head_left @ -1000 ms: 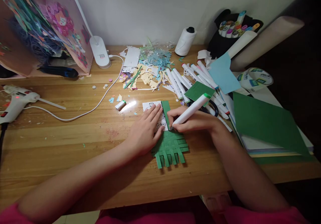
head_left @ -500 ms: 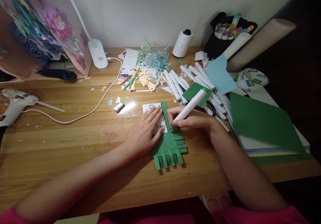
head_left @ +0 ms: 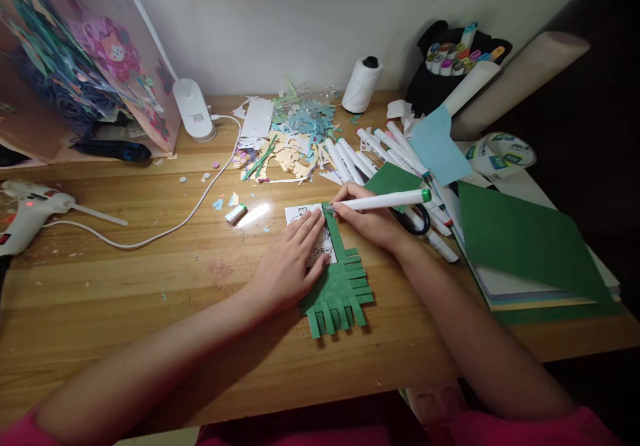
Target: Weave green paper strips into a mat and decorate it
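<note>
My left hand lies flat with fingers stretched over a white card with black line drawings, covering much of it. Beneath the card is a green woven paper piece, its strips sticking out at the right and bottom. My right hand grips a white marker with a green end. The marker's tip is at the upper part of the green strip beside the card; whether it touches cannot be made out. A short green-and-white marker cap lies left of the card.
Several white markers and a green paper square lie behind my right hand. Paper scraps are heaped near the wall. Green sheets are stacked at right. A glue gun and white cable are at left.
My right hand has moved up along the green strip, away from me. The marker now leans lower, its green end pointing right. My left hand stays on the card.
</note>
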A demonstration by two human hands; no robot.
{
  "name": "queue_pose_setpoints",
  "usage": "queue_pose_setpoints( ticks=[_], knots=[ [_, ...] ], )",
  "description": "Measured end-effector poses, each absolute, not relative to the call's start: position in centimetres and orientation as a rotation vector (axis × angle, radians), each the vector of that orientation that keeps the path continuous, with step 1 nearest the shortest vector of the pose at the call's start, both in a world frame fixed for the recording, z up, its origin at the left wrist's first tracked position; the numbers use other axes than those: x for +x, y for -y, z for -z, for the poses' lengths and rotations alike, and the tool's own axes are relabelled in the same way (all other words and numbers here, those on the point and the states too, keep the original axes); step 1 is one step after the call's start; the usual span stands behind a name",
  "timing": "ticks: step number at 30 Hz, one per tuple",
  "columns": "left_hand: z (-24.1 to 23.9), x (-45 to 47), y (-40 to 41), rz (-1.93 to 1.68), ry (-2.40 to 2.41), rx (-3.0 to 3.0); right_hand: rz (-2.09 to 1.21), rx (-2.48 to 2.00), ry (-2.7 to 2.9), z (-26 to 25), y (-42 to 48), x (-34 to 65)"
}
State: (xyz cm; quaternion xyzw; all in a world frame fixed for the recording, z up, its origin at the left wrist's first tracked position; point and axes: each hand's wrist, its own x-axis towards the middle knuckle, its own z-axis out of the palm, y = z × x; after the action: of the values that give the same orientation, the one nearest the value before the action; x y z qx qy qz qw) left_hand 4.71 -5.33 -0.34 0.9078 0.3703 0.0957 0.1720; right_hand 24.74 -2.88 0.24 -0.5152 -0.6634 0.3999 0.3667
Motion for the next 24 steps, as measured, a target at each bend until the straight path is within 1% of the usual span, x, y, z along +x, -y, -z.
queue_pose_setpoints(
  ticks=[3, 8, 17, 24],
  knots=[
    [0.37, 4.78, 5.34, -0.261, -1.054, 2.575, -0.91, -1.389, 1.697, 0.17, 2.79, 24.36],
    [0.4, 4.88, 5.38, -0.26, -1.06, 2.573, -0.846, -1.453, 1.728, 0.25, 2.9, 24.22],
    [0.48, 4.91, 5.39, -0.276, -1.063, 2.586, -0.834, -1.482, 1.758, 0.08, 2.96, 24.18],
    [0.52, 4.82, 5.42, -0.256, -1.06, 2.588, -0.928, -1.437, 1.79, -0.12, 2.86, 24.57]
  ],
)
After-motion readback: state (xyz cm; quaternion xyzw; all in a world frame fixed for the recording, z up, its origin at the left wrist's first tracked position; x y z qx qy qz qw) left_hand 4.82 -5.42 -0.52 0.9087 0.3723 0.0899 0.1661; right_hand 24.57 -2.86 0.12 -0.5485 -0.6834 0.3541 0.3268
